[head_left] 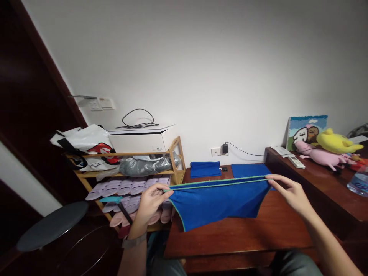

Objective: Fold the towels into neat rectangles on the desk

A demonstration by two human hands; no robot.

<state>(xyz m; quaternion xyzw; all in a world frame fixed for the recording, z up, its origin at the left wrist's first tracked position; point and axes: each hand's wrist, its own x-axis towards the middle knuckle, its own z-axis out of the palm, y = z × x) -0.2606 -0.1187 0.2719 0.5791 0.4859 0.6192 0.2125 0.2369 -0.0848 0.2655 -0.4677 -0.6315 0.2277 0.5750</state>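
A blue cloth [218, 201] with a green hem is stretched taut above the dark wooden table [238, 234]. My left hand [151, 203] pinches its left corner, fingers closed. My right hand [289, 191] pinches the right corner. The cloth is doubled over, and its lower part hangs down toward the table. A folded blue cloth [205, 169] lies at the table's far edge, and another blue cloth [250, 170] lies flat beside it.
A bamboo shoe rack [172, 157] with several pink slippers, bags and a white box stands at left. A round dark stool [53, 225] is at lower left. Plush toys [330, 149], a remote and a water bottle [358, 182] sit on the right-hand desk.
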